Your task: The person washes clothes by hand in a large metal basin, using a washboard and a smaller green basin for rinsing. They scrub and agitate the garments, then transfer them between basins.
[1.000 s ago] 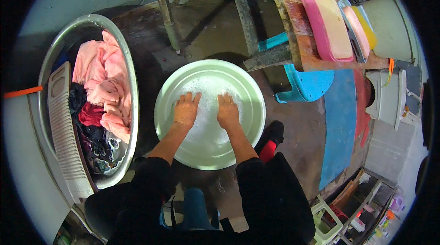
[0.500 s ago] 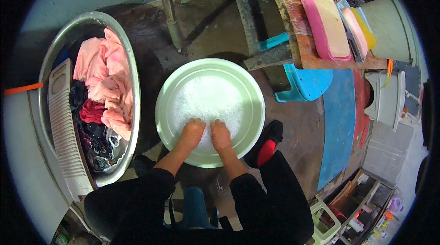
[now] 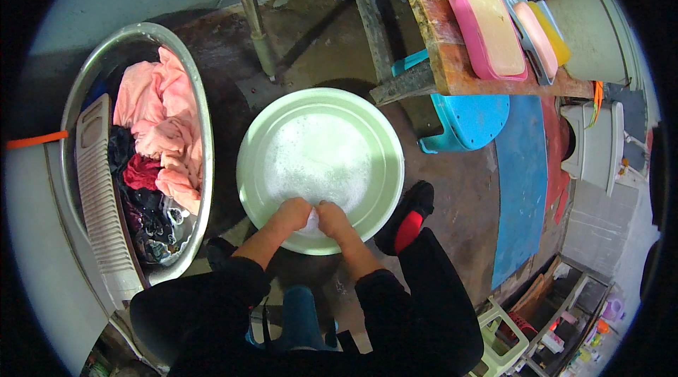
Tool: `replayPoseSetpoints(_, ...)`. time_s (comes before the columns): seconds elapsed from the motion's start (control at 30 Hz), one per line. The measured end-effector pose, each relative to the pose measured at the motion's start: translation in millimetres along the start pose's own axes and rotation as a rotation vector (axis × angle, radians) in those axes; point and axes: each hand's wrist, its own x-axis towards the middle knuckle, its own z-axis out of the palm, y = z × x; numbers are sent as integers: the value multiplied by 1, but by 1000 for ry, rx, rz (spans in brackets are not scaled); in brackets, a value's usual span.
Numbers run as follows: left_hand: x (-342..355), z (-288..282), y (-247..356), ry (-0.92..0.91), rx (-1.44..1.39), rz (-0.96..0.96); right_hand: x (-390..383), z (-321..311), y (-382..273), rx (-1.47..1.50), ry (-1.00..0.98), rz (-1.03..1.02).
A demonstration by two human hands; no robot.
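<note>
The basin [image 3: 247, 165] is holding suds [image 3: 321, 158] while left hand [image 3: 292, 214] and right hand [image 3: 334, 220], fingers curled together, any grip unclear, should be working low inside its near rim.

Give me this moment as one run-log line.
pale green basin: white suds inside; left hand: curled, near side of basin; right hand: curled, close beside left; hold: unclear; metal tub, left: pink cloth

The basin [image 3: 390, 165] is pale green, the suds [image 3: 325, 154] white. At the left edge of the silver tub [image 3: 207, 165], the washboard [image 3: 106, 197] is grey, ridge-striped; the large cloth [image 3: 161, 94] pink.
</note>
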Motion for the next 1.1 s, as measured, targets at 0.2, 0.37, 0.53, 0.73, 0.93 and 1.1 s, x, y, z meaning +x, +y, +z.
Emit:
replayPoseSetpoints(0.2,1,-20,9,-167,-61,48,-10,-12,-1,-57,-28,-2)
replayPoseSetpoints(0.37,-5,-28,15,-189,-151,38,-10,-12,5,133,-86,39)
replayPoseSetpoints(0.53,-14,-38,21,-204,-71,69,-12,-23,-2,100,-145,-4)
replayPoseSetpoints(0.73,-14,-38,8,-187,-185,46,-22,-24,1,675,14,170)
replayPoseSetpoints(0.93,-10,-37,15,-295,5,61,-20,-19,9,956,-5,209)
replayPoseSetpoints(1.1,-6,-32,-1,-184,-242,76,-15,-18,10,1338,126,314)
